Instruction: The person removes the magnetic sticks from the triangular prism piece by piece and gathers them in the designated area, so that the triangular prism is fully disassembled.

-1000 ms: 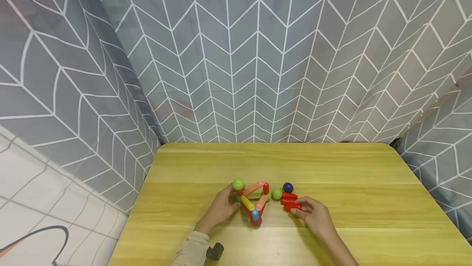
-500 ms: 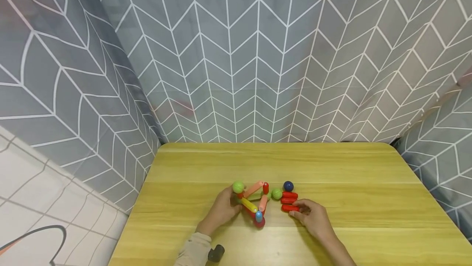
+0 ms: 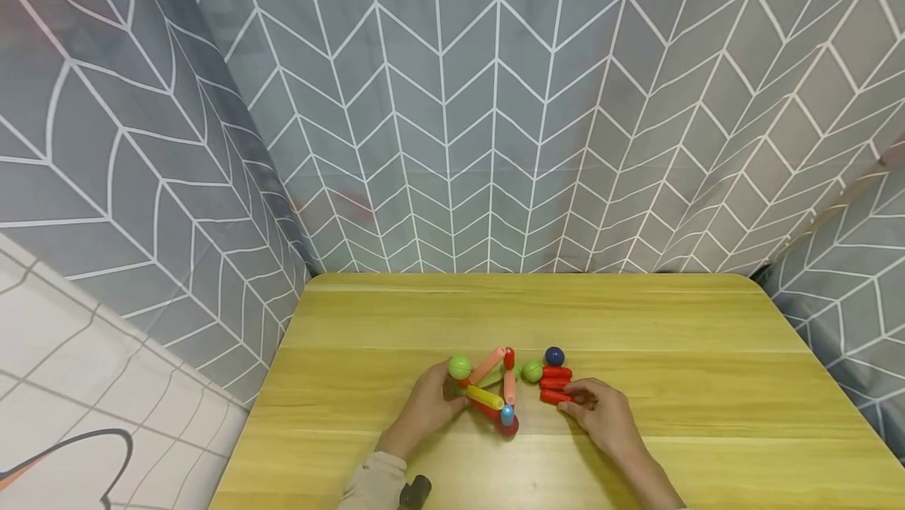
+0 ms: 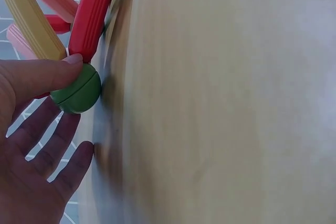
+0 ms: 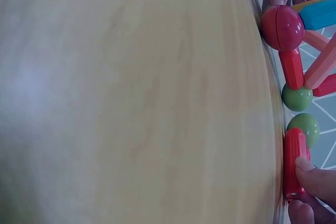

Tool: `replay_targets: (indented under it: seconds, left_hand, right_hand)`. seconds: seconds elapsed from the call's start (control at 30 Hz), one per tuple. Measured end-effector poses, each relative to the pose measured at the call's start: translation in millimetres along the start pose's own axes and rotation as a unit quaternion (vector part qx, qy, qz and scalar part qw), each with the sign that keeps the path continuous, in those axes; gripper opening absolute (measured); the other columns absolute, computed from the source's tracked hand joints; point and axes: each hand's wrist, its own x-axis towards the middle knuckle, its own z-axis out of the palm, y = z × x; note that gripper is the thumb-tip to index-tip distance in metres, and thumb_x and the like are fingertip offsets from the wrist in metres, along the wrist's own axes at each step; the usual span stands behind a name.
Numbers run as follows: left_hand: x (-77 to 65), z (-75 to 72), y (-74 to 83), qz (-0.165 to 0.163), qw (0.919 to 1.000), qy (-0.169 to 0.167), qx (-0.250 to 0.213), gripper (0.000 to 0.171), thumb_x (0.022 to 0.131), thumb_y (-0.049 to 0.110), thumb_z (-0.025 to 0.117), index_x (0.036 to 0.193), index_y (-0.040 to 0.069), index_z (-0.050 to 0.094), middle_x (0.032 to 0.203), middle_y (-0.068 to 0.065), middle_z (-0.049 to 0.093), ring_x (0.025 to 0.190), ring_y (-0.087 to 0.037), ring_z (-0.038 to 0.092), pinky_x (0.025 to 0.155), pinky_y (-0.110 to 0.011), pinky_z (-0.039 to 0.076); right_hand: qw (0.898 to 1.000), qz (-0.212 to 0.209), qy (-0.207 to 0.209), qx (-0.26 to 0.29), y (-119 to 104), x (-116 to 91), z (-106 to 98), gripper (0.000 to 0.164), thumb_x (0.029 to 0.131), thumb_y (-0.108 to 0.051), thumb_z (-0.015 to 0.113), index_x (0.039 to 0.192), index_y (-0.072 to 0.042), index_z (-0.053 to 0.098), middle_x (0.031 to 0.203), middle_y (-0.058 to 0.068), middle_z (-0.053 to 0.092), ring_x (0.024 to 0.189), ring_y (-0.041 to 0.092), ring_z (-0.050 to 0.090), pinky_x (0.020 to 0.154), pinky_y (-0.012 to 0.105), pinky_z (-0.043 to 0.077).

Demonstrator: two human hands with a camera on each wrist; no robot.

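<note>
A frame of ribbed rods and balls stands on the table, with a yellow rod [image 3: 485, 398], salmon-pink rods, red rods and a short blue rod [image 3: 507, 415] on its near corner. My left hand [image 3: 426, 402] holds it at the left corner. In the left wrist view the thumb presses a low green ball [image 4: 79, 92], fingers behind it. To the right, my right hand [image 3: 602, 413] pinches the right end of a red rod [image 3: 555, 397] between thumb and fingers. Two more red rods [image 3: 556, 378] lie just beyond it, roughly parallel.
A loose green ball [image 3: 532, 371] lies between the frame and the red rods. The dark blue ball [image 3: 555, 357] sits behind the rods. Patterned grey curtain [image 3: 452, 117] hangs beyond the wooden table's [image 3: 657, 321] far edge.
The frame has turned, its near corner swinging right, as my left hand shifts slightly toward me. The red rod in my right hand has moved a little left, slightly apart from the other two.
</note>
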Motion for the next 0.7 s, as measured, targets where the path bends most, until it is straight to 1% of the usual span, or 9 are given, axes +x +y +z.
replay_targets:
  seconds: [0.07,0.17,0.27,0.33,0.4,0.5,0.6,0.7]
  left_hand:
    - [-0.9,0.7,0.6,-0.001,1.0,0.006,0.003,0.041,0.082,0.011,0.081,0.12,0.01,0.066,0.121,-0.011,0.068,0.12,-0.035,0.062,0.104,-0.056,0.049]
    - [-1.7,2.2,1.8,-0.001,0.9999,0.012,0.001,0.043,0.081,0.011,0.082,0.121,0.014,0.065,0.121,-0.006,0.069,0.118,-0.029,0.063,0.102,-0.052,0.052]
    - [-2.6,3.5,3.8,0.003,0.9998,0.02,0.003,0.043,0.081,0.013,0.083,0.12,0.018,0.064,0.121,-0.002,0.069,0.117,-0.026,0.063,0.101,-0.049,0.053]
    - [-3.4,4.9,4.4,0.002,0.9996,0.026,0.007,0.044,0.08,0.014,0.084,0.119,0.019,0.064,0.118,0.001,0.069,0.113,-0.023,0.064,0.098,-0.046,0.055]
    - [-4.9,6.4,5.0,0.0,0.9992,0.036,0.018,0.044,0.078,0.016,0.086,0.115,0.02,0.062,0.112,0.002,0.069,0.107,-0.02,0.064,0.092,-0.041,0.056]
    - [-7.0,9.2,5.3,-0.008,0.9988,0.043,0.023,0.046,0.076,0.018,0.087,0.113,0.022,0.06,0.108,0.004,0.067,0.102,-0.017,0.062,0.087,-0.037,0.055]
    - [-9.9,10.6,6.1,-0.01,0.9986,0.048,0.02,0.047,0.077,0.019,0.086,0.116,0.02,0.06,0.113,0.002,0.067,0.105,-0.019,0.062,0.09,-0.041,0.055]
    - [-11.8,10.1,7.3,0.0,0.9991,0.043,0.006,0.044,0.082,0.02,0.083,0.12,0.015,0.062,0.119,-0.003,0.068,0.112,-0.025,0.063,0.096,-0.047,0.055]
  right_hand:
    - [1.0,-0.006,0.003,-0.005,0,0,-1,0.024,0.078,-0.008,0.084,0.1,-0.007,0.076,0.091,0.004,0.074,0.075,0.005,0.063,0.066,0.016,0.053]
    - [1.0,-0.02,0.012,-0.018,-1,-1,-2,0.023,0.079,-0.007,0.084,0.1,-0.007,0.076,0.093,0.004,0.074,0.077,0.007,0.064,0.066,0.016,0.054]
    - [0.999,-0.037,0.027,-0.016,-3,-1,-4,0.02,0.08,-0.005,0.082,0.099,-0.006,0.076,0.094,0.005,0.074,0.079,0.01,0.066,0.066,0.016,0.055]
    - [0.998,-0.051,0.04,-0.013,-6,0,-5,0.018,0.081,-0.004,0.081,0.098,-0.006,0.075,0.094,0.006,0.074,0.079,0.01,0.066,0.065,0.016,0.056]
    - [0.996,-0.068,0.054,-0.01,-11,0,-6,0.016,0.081,-0.003,0.081,0.096,-0.007,0.076,0.094,0.005,0.074,0.077,0.008,0.066,0.065,0.016,0.056]
    - [0.992,-0.104,0.076,-0.007,-23,0,-8,0.016,0.08,-0.003,0.082,0.095,-0.008,0.076,0.092,0.003,0.074,0.075,0.006,0.066,0.064,0.017,0.056]
    - [0.985,-0.146,0.09,0.004,-39,0,-9,0.018,0.078,-0.002,0.083,0.094,-0.007,0.077,0.089,0.001,0.074,0.076,0.005,0.066,0.064,0.018,0.057]
    - [0.98,-0.179,0.088,0.013,-57,-2,-10,0.02,0.077,0.0,0.083,0.094,-0.008,0.076,0.09,0.002,0.074,0.077,0.004,0.065,0.064,0.019,0.057]
